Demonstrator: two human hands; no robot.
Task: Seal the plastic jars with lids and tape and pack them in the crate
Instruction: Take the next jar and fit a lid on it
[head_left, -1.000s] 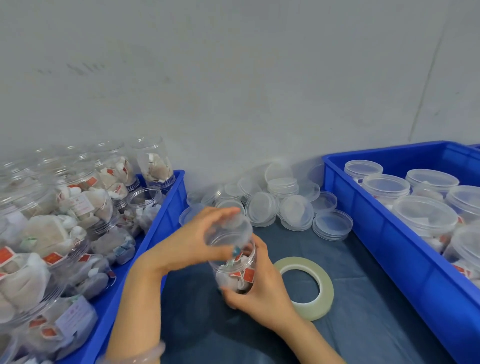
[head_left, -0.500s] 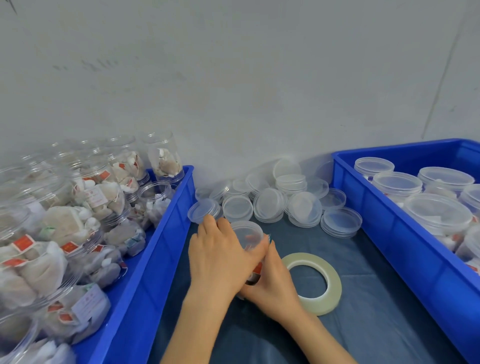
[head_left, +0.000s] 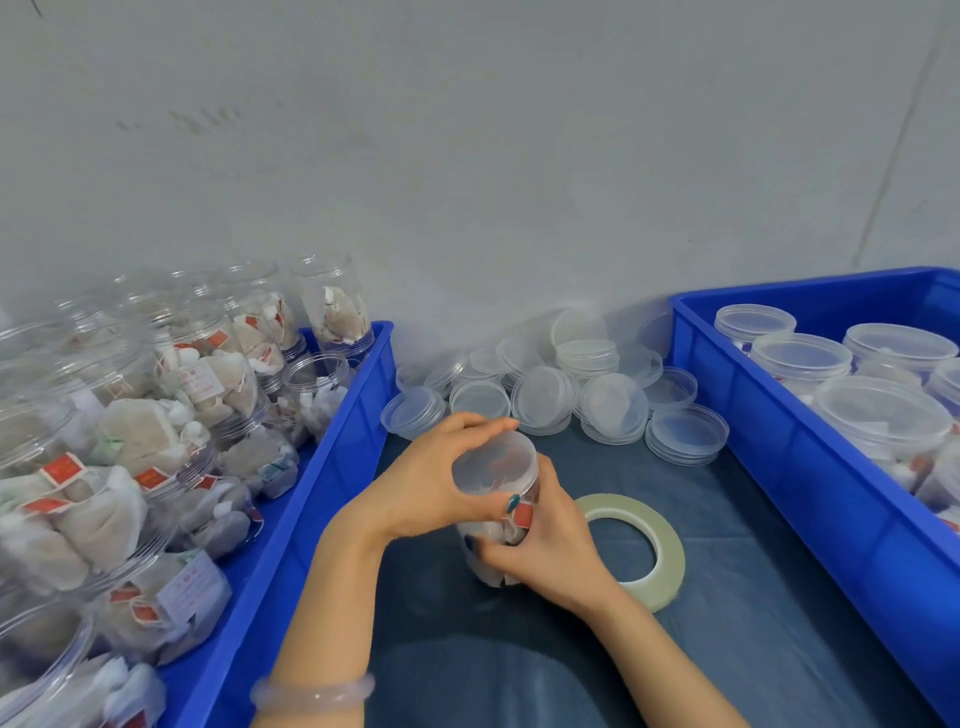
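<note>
A clear plastic jar (head_left: 500, 540) filled with white sachets stands tilted toward me on the dark cloth. A translucent lid (head_left: 493, 464) sits on its mouth. My left hand (head_left: 426, 480) curls round the lid's rim from the left. My right hand (head_left: 545, 545) grips the jar's body from the right and below. A roll of pale tape (head_left: 657, 540) lies flat just right of the jar. A heap of loose clear lids (head_left: 561, 395) lies by the wall behind.
A blue crate (head_left: 332, 467) on the left holds several unlidded jars of sachets (head_left: 156, 441). A blue crate (head_left: 779, 457) on the right holds several lidded jars (head_left: 878, 410). A grey wall stands close behind.
My left hand shifted from covering the jar to gripping the lid's rim from the left. The jar now tilts toward me with the lid on its mouth.
</note>
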